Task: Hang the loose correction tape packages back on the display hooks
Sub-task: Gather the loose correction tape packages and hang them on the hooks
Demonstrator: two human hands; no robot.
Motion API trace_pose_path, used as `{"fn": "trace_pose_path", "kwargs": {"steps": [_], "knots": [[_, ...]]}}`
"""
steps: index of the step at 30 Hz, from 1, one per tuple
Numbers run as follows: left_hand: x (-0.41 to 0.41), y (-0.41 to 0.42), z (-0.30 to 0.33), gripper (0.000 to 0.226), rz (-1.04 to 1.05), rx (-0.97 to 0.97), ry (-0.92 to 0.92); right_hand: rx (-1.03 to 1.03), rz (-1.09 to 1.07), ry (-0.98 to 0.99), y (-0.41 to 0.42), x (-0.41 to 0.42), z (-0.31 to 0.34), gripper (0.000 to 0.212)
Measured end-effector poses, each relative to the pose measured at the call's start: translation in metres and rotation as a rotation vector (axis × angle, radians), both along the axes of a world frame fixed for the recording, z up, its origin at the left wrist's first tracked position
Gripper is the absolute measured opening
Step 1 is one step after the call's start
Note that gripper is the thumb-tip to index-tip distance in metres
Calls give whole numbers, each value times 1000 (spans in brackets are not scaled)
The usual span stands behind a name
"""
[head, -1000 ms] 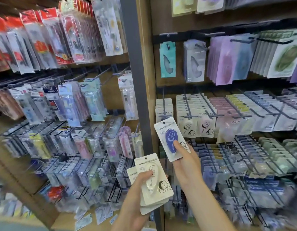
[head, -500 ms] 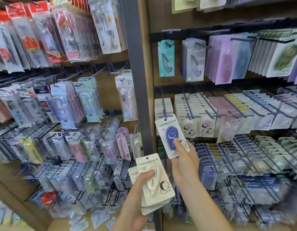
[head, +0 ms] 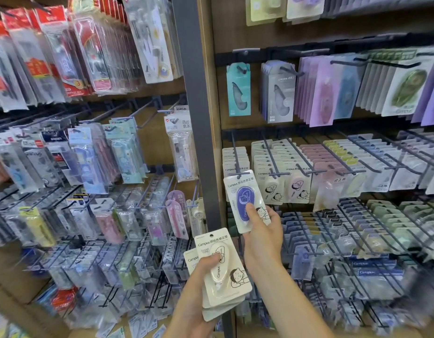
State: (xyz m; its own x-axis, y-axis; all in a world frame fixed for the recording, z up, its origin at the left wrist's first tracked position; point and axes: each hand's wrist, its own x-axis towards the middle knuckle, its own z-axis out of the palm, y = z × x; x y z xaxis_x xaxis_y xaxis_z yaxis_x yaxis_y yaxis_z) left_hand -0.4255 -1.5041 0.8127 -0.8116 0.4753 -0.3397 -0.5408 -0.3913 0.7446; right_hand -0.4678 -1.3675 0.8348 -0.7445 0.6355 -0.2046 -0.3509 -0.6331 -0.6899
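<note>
My right hand [head: 262, 235] pinches a white correction tape package with a blue dispenser [head: 244, 198], thumb on its front. The package's top edge is up at the tip of the leftmost black display hook [head: 236, 159], which carries a row of like white packages. My left hand [head: 198, 286] grips a fanned stack of cream correction tape packages [head: 223, 269] low in the middle, thumb pressed on the top one's dispenser.
A grey upright post [head: 196, 118] splits the wooden display. Hooks right of it hold rows of white, pink, yellow, blue and green tape packs [head: 332, 172]. Left of it hang pens and stationery in clear packs [head: 89, 154]. Hook tips stick out toward me.
My right hand has raised the blue-dispenser package up and slightly right, from below the hook row to the leftmost hook's tip. The left hand's stack has stayed about level.
</note>
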Motion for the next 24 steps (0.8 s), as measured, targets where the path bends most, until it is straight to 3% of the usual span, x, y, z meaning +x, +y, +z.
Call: {"fn": "trace_pose_path", "kwargs": {"steps": [4, 9, 15, 18, 22, 24], "knots": [[-1, -2, 3, 32, 2, 2, -23, -47, 0, -119, -3, -16, 3, 33], [-5, -7, 5, 62, 0, -2, -60, -116, 140, -224, 5, -51, 11, 21], [-7, -9, 5, 56, -29, 49, -59, -107, 145, -267, 16, -63, 16, 28], [-6, -5, 7, 52, 0, 25, -66, 55, 192, -315, 17, -35, 9, 28], [-3, 5, 7, 45, 5, 1, -61, 579, 372, -375, 23, 39, 10, 41], [2, 12, 9, 42, 16, -21, -35, 679, 502, -346, 25, 74, 10, 47]]}}
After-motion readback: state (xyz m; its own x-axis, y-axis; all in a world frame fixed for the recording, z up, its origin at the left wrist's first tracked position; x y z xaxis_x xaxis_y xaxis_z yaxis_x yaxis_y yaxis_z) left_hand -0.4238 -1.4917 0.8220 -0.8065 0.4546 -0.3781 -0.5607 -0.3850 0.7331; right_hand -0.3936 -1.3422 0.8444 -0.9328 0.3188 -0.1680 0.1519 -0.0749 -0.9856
